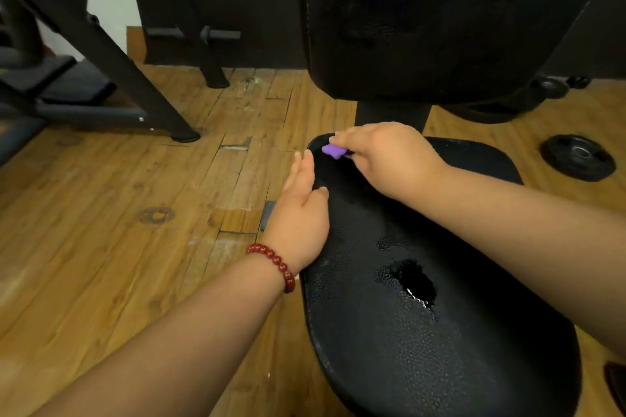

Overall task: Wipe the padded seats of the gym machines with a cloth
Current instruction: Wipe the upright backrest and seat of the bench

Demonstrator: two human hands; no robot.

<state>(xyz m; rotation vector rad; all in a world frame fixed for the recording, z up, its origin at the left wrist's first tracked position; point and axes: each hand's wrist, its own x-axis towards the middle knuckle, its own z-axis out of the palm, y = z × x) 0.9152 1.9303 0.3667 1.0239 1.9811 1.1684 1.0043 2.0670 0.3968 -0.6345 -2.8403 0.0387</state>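
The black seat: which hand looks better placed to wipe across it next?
Right. The right hand grips the purple cloth at the far corner of the seat; the left hand holds no cloth and only rests on its edge.

Worn wood-plank floor (135, 196), gaps between some boards. Left of the black padded seat (423, 332) and further back: dark machine frame feet (184, 136). Small grey block (269, 215) just beside the seat's left edge. Right of the seat: black weight plate (577, 157), lying flat.

Right hand (382, 159) gripping purple cloth (333, 150) on black seat (406, 332), left hand (299, 213) on its edge
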